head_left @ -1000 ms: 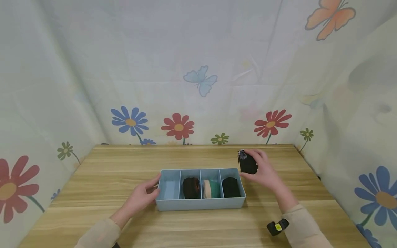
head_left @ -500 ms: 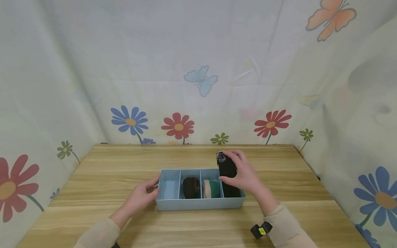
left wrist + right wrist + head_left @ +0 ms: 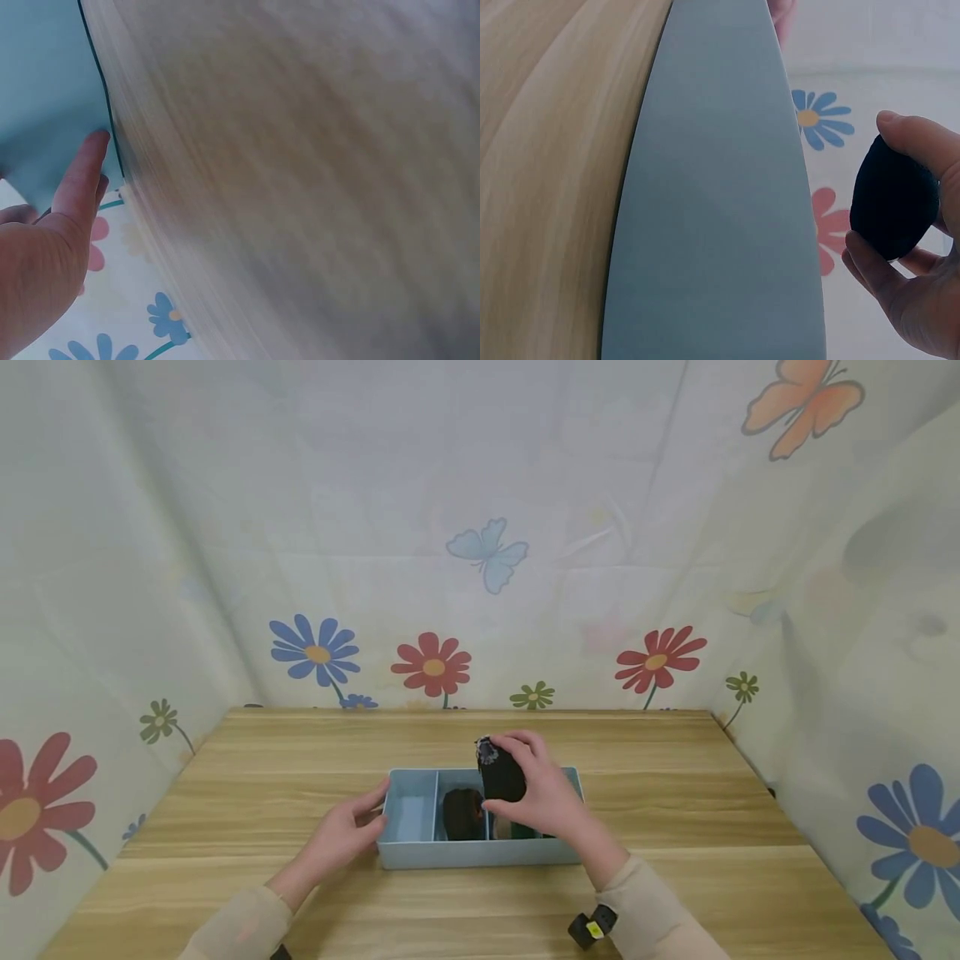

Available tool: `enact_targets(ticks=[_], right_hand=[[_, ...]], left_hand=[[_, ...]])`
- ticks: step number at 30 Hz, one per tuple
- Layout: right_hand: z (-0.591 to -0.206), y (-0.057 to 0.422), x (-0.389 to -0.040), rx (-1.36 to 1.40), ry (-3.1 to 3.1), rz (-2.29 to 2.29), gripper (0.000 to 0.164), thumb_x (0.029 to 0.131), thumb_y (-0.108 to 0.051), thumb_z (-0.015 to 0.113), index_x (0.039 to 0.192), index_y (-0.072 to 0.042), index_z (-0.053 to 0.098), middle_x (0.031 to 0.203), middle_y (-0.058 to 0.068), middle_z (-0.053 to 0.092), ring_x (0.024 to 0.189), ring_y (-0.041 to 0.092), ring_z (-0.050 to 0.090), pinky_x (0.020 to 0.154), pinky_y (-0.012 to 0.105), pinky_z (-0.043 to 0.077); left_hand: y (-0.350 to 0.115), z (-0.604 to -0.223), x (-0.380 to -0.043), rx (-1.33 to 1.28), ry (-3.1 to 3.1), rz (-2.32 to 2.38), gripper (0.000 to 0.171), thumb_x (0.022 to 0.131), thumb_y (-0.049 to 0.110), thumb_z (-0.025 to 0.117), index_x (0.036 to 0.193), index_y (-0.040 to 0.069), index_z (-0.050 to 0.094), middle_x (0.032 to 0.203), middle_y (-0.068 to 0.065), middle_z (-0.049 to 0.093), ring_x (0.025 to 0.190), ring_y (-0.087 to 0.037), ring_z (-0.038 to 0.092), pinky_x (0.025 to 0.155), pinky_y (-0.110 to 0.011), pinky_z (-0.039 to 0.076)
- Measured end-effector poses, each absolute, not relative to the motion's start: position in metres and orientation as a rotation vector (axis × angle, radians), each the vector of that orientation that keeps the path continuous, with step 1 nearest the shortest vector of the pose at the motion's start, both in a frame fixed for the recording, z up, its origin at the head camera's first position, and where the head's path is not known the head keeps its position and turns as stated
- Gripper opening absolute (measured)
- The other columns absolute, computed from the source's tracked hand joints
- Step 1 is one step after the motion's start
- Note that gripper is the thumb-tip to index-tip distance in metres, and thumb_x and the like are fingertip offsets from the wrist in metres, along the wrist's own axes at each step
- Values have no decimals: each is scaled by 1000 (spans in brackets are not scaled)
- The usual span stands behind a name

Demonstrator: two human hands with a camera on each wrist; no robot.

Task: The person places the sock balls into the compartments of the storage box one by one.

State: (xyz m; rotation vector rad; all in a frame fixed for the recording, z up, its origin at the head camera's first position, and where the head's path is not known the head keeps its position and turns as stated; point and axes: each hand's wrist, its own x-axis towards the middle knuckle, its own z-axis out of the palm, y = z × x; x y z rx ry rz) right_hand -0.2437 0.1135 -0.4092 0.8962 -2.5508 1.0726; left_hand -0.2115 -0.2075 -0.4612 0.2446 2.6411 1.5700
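Observation:
A long pale-blue divided box (image 3: 480,856) lies on the table. My left hand (image 3: 348,831) holds its left end. In the left wrist view one finger (image 3: 90,154) lies along the box's outer wall. My right hand (image 3: 543,793) grips a rolled black sock (image 3: 501,774) with a grey patterned end, held above the third compartment from the left. The right wrist view shows this dark roll (image 3: 895,199) between thumb and fingers. A dark brown roll (image 3: 462,815) sits in the second compartment. Partly hidden under my right hand are a beige-and-green roll (image 3: 502,829) and the rightmost compartment.
The leftmost compartment (image 3: 412,818) shows its bare floor. Wood-grain tabletop (image 3: 300,760) surrounds the box. A flowered curtain (image 3: 352,560) hangs behind the table and along both sides. A black strap device (image 3: 592,928) is on my right wrist.
My right hand has carried the black sock leftward, from beyond the box's right end, past the rightmost compartment, to over the third one. My left hand and the box have stayed put.

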Motion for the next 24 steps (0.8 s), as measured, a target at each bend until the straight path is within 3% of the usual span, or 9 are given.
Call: enact_targets(ticks=[15,24], right_hand=[[-414,70,-234,979,-2585,1067,82,77,-34,86,146,-20,46,144,8,38,119,24,52,97,46,51],[-415,46,-229,1009,-2613,1017,82,77,-38,86,146,-22,45,144,3,37,114,20,53,91,35,53]], left_hand=[[-208,-462,-211,218,2607,1596,60,97,12,60,153,11,38,152,-20,39,125,-40,54,79,-35,59],[-208,-459,-210,227,2591,1629,59,97,12,60,152,10,39,152,-20,39,123,-39,56,77,-36,59]])
